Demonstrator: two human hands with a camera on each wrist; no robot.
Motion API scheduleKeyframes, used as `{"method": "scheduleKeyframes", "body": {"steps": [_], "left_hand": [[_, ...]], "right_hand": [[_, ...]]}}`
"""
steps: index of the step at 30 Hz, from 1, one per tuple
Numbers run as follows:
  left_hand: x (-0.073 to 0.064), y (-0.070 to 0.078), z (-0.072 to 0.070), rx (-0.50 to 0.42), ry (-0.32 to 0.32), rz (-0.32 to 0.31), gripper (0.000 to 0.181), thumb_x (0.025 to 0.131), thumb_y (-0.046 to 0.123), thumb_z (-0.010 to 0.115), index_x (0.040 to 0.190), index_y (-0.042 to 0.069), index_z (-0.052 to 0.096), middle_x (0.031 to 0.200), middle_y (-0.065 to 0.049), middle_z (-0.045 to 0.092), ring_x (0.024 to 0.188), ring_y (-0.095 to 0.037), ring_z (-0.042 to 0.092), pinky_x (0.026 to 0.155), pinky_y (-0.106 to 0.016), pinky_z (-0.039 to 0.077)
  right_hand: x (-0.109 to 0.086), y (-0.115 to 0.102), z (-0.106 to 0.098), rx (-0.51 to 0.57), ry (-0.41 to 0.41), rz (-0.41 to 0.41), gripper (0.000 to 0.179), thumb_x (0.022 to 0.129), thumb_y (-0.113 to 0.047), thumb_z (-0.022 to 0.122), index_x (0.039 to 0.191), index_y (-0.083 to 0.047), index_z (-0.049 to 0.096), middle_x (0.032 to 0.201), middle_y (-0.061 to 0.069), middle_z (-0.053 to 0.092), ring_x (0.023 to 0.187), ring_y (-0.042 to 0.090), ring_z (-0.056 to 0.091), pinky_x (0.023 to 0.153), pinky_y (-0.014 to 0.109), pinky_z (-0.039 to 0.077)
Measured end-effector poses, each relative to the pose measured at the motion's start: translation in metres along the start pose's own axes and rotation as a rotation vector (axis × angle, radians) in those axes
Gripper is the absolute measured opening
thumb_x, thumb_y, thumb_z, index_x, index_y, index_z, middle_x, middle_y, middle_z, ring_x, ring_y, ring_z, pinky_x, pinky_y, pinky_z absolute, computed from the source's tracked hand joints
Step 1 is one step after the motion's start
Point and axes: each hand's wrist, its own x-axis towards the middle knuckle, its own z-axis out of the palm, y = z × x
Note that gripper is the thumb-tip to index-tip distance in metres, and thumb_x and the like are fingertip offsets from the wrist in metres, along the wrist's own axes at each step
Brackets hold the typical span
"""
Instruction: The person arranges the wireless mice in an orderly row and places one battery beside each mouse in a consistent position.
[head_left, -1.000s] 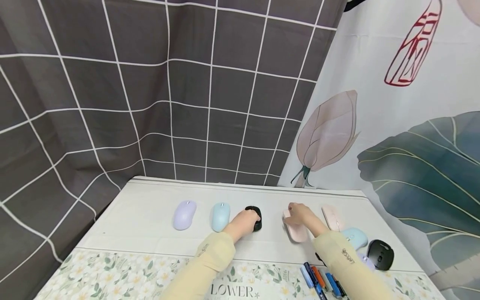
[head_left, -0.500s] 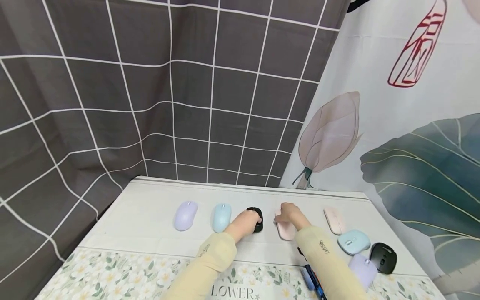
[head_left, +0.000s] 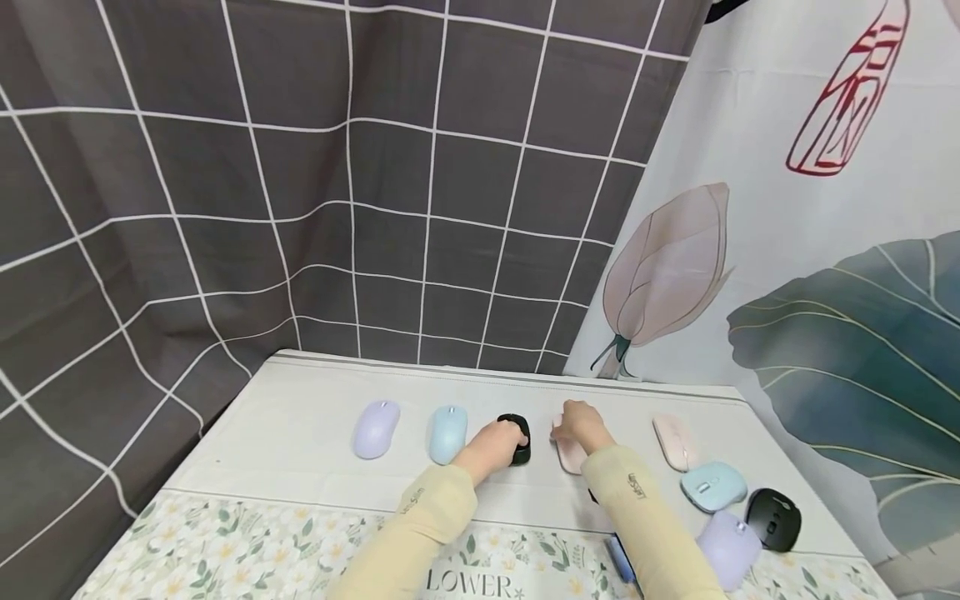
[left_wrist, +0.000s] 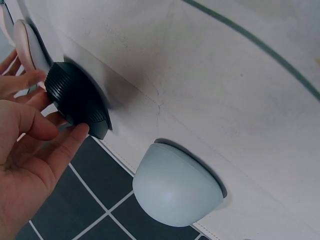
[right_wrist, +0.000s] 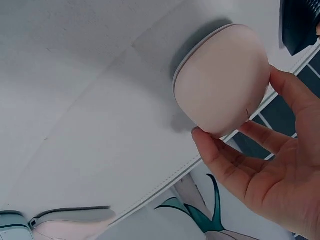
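My left hand (head_left: 491, 448) grips a black computer mouse (left_wrist: 77, 95), fingertips at its end and side in the left wrist view. To the right of it, my right hand (head_left: 583, 425) pinches a pale pink mouse (right_wrist: 225, 80) between thumb and fingers; the mouse sits at the white mat's surface. Left of the black mouse lie a light blue mouse (head_left: 447, 435) and a lilac mouse (head_left: 376, 429), side by side in a row. The hand covers part of the black mouse in the head view.
At right lie another pink mouse (head_left: 675, 442), a blue mouse (head_left: 714, 487), a black mouse (head_left: 773, 520) and a lilac mouse (head_left: 729, 550), partly overlapped by my right sleeve. A blue pen (head_left: 620, 558) shows beside that sleeve. Behind the table hangs a dark grid curtain (head_left: 390, 167).
My right hand has slid the pink mouse left, nearer the black mouse, uncovering the lilac mouse at right. The sleeve now hides most of the pens. My left hand has stayed at the black mouse.
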Motion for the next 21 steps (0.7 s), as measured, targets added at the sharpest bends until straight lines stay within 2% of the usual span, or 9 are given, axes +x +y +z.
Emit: {"method": "scheduleKeyframes", "body": {"steps": [8, 16, 21], "left_hand": [[0.0012, -0.0005, 0.0027, 0.023, 0.009, 0.009, 0.025, 0.088, 0.009, 0.06, 0.112, 0.013, 0.069, 0.116, -0.005, 0.067, 0.113, -0.019, 0.061, 0.099, -0.027, 0.048], [-0.0004, 0.0016, 0.0029, -0.007, 0.006, -0.013, 0.025, 0.09, 0.009, 0.058, 0.111, 0.012, 0.069, 0.116, -0.005, 0.067, 0.113, -0.019, 0.06, 0.1, -0.027, 0.047], [-0.0016, 0.0014, 0.0006, -0.005, 0.011, -0.006, 0.024, 0.09, 0.008, 0.057, 0.11, 0.011, 0.07, 0.115, -0.005, 0.067, 0.112, -0.019, 0.061, 0.099, -0.026, 0.048]], "right_hand": [[0.0015, -0.0011, -0.0009, 0.015, -0.002, 0.018, 0.047, 0.077, -0.018, 0.074, 0.11, 0.01, 0.057, 0.103, 0.024, 0.065, 0.094, 0.037, 0.063, 0.087, 0.045, 0.053], [0.0016, -0.0018, 0.0039, -0.012, 0.006, 0.027, 0.047, 0.077, -0.018, 0.074, 0.111, 0.01, 0.057, 0.104, 0.025, 0.064, 0.096, 0.038, 0.063, 0.089, 0.046, 0.053], [0.0009, -0.0029, 0.0042, -0.019, 0.005, 0.043, 0.047, 0.078, -0.018, 0.074, 0.111, 0.01, 0.057, 0.104, 0.025, 0.064, 0.096, 0.037, 0.063, 0.088, 0.046, 0.053]]}}
